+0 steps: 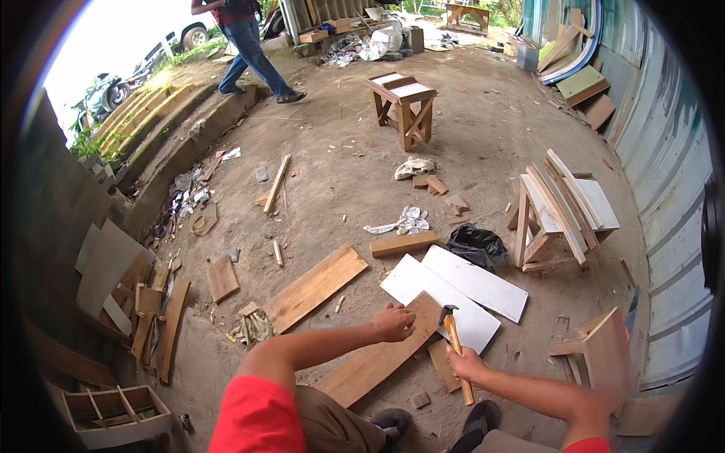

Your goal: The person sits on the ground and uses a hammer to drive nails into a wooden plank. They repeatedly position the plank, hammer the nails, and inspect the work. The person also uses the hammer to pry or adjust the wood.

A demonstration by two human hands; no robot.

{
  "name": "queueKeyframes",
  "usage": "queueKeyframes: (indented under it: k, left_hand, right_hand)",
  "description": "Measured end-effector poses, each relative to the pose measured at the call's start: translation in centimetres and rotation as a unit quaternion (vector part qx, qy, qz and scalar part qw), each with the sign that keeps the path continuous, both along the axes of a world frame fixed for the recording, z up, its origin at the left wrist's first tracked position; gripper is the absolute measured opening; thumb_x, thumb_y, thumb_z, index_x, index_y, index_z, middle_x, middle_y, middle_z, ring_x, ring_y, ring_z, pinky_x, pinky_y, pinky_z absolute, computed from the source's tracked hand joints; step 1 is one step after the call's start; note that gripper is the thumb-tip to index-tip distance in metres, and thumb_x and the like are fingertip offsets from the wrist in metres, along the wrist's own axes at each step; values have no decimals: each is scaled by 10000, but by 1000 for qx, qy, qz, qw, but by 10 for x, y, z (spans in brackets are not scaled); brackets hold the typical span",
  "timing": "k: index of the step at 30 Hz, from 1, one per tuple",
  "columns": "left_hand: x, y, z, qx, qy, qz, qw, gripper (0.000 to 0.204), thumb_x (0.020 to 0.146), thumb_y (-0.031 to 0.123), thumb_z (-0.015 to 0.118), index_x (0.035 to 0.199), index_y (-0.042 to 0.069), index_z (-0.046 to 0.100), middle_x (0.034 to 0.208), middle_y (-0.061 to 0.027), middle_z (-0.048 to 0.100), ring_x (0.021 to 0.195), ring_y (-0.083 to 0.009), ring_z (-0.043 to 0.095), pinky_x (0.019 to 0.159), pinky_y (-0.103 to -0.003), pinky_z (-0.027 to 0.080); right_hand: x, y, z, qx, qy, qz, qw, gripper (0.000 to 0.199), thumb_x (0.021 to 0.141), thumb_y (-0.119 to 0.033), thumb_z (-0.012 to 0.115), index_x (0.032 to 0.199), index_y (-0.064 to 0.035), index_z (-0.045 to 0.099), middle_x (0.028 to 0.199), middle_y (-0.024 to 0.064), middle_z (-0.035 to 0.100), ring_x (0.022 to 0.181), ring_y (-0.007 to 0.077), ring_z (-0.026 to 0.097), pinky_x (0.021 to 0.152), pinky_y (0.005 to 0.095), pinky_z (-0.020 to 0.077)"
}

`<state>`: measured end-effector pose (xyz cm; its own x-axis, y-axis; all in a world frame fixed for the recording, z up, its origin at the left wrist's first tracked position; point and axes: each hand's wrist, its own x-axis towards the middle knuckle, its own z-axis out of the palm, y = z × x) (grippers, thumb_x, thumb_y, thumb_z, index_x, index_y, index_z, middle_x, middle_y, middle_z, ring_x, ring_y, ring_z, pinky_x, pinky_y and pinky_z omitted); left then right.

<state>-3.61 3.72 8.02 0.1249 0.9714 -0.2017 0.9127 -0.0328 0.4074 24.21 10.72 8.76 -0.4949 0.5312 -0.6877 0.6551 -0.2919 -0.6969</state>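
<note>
The hammer point(452, 331) slants over the near edge of the dirt floor point(325, 170), its wooden handle gripped in the right hand point(468, 365). The left hand point(393, 323) is at the far end of a long brown plank point(377, 365), fingers bent; whether they touch the wood or pinch anything, I cannot tell. Two white boards point(483, 284) lie just beyond, one partly under the plank, with a black plastic bag point(477, 243) beside them. Toward the floor's right edge, a wooden stand point(521, 226) carries slats point(556, 208); near its far left corner, someone in jeans point(257, 57) strides.
</note>
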Motion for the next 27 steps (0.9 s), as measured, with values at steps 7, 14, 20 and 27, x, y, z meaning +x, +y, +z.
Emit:
queueKeyframes:
  k: [7,14,20,27]
  left_hand:
    - [2,-65,-63,209,-51,192,957,345,892,252,665,1188,102,571,1248,-129,562,1225,-305,508,1058,-457,342]
    - [27,-95,-118,187,-29,405,894,519,945,280,595,1344,-24,463,1371,-236,483,1321,-385,417,1124,-499,278]
    - [26,-90,-116,152,-3,389,909,484,972,330,542,1328,3,510,1278,-218,561,1245,-359,498,1071,-476,336]
    - [38,-87,-97,116,39,361,924,376,1011,293,481,1278,39,552,1149,-167,637,1081,-315,604,945,-444,410]
  right_hand:
    - [-43,-89,-51,106,209,-169,957,254,1045,-284,521,1146,-61,454,649,25,523,508,144,545,458,297,457]
    - [-27,-121,-47,279,89,-146,945,322,964,-306,639,1077,-6,606,833,215,678,768,421,682,667,464,515]
    - [-16,-119,-44,332,59,-103,936,349,964,-352,632,982,-6,596,736,236,640,719,446,660,601,488,500]
    - [-14,-132,-48,347,81,-134,925,335,967,-311,639,878,3,564,641,203,593,613,411,641,531,458,466]
